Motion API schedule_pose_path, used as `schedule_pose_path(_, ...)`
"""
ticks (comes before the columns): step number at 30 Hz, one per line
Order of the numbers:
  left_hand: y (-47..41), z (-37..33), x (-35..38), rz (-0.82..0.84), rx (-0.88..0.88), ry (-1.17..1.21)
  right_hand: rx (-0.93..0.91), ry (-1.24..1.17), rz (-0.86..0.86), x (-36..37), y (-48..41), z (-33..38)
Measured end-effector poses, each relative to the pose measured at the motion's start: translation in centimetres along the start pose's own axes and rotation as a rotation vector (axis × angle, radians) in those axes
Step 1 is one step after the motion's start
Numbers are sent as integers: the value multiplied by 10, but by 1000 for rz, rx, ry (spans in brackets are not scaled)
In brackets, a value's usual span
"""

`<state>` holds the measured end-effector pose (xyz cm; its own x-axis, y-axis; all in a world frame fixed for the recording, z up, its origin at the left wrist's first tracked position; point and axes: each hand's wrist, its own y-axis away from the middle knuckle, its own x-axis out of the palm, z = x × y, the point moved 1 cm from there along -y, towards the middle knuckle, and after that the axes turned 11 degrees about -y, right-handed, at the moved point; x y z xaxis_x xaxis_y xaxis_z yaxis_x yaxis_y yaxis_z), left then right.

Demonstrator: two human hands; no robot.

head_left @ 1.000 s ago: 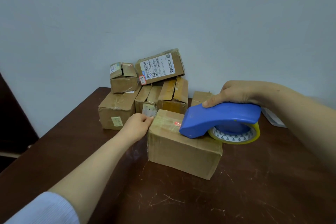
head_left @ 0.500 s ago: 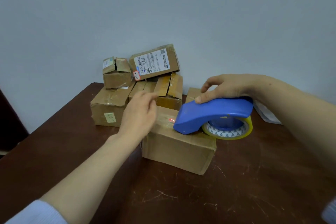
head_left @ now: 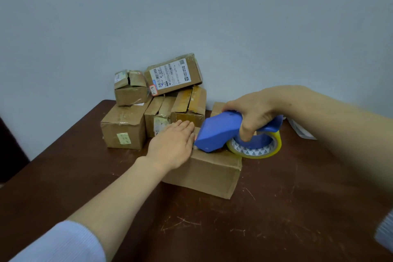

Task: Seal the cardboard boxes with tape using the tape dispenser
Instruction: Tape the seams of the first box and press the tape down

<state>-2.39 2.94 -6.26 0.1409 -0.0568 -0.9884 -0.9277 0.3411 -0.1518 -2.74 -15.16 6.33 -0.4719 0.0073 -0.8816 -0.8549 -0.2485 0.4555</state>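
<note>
- Right hand (head_left: 253, 112) wrapped round the handle of the blue tape dispenser (head_left: 219, 132); nose down on top of the front box (head_left: 204, 174), frame centre.
- Left hand (head_left: 172, 147) flat, fingers straight, pressing the box top just left of the nose.
- Box long axis runs left-right and the tape roll (head_left: 255, 149) sits right, so the pull likely goes right, away from the left hand.

Left hand (head_left: 172, 147): palm down, fingers straight and together, flat on top of the cardboard box (head_left: 208, 174).
Left forearm (head_left: 119, 193): bare, reaching in from lower left; pale ribbed sleeve (head_left: 59, 242) near the elbow.
Right hand (head_left: 253, 117): knuckles up, fingers and thumb curled round the tape dispenser (head_left: 219, 132).
Right forearm (head_left: 331, 125): bare, entering from the right, blurred.
</note>
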Motion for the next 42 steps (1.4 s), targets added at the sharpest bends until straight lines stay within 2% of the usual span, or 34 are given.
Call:
schedule_pose_path(11,2,2,-1,7,7,12,-106,-209,-13,5,21,-27)
schedule_pose_path(20,2,5,2,-56,21,39,-56,-306,95,18,48,-100)
schedule_pose_path(26,-2,10,3,-73,39,64,-60,-423,99,39,48,-110)
schedule_pose_path(38,-3,16,2,-76,106,79,-78,-517,-25,77,62,-111)
schedule_pose_path(42,-5,10,-7,16,104,-44,-28,-497,-102,97,55,-111)
